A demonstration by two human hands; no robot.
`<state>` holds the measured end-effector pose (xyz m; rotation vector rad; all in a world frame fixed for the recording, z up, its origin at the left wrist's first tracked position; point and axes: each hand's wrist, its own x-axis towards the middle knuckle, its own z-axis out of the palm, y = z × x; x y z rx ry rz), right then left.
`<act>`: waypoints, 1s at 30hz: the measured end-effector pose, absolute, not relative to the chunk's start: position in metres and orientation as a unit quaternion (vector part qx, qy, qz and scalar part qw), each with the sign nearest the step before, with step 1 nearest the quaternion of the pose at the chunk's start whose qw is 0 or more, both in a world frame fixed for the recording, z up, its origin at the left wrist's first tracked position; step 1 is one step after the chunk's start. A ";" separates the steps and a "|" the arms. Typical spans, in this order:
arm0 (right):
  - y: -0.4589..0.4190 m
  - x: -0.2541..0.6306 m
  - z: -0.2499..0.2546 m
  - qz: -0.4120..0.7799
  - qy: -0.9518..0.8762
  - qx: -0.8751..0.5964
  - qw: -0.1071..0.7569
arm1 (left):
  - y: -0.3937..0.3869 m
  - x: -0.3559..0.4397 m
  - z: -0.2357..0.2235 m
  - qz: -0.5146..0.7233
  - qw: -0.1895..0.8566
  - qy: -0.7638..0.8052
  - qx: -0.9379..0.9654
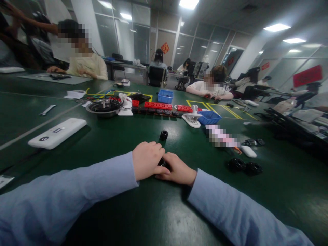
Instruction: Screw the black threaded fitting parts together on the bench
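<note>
My left hand (147,160) and my right hand (180,170) meet low over the green table, closed from both sides around a shiny black round piece (162,162). Only a small part of that piece shows between the fingers, so its full shape is hidden. Just beyond my hands stands a short black cylindrical piece (164,135), apart from them and touched by neither. To the right of my right hand, two larger black round pieces with a bumpy surface (236,164) lie side by side.
A white power bank (57,133) and a wrench (47,110) lie left. Across the back are a metal bowl with cables (102,111), red blocks (159,105), a white clip stand (192,119) and blue bins (210,117). Co-workers sit beyond.
</note>
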<state>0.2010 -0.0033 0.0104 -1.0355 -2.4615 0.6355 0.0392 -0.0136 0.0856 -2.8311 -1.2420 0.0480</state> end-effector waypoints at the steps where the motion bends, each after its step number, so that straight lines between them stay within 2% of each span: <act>1: -0.003 0.201 0.011 0.225 -0.879 -0.373 0.193 | -0.013 0.038 0.087 -0.004 0.025 -0.403 -0.915; 4: -0.003 0.201 0.011 0.221 -0.879 -0.378 0.187 | -0.006 0.031 0.091 -0.082 0.013 -0.373 -0.924; 6: -0.003 0.202 0.012 0.224 -0.879 -0.379 0.185 | 0.003 0.025 0.093 -0.106 -0.033 -0.311 -0.944; 10: -0.004 0.202 0.014 0.226 -0.882 -0.366 0.194 | 0.022 0.013 0.094 -0.057 -0.152 -0.202 -0.966; 15: -0.005 0.203 0.014 0.225 -0.881 -0.374 0.183 | 0.034 0.008 0.091 -0.008 -0.218 -0.166 -0.962; 30: -0.004 0.203 0.013 0.228 -0.885 -0.358 0.192 | 0.031 0.014 0.089 0.022 -0.181 -0.212 -0.960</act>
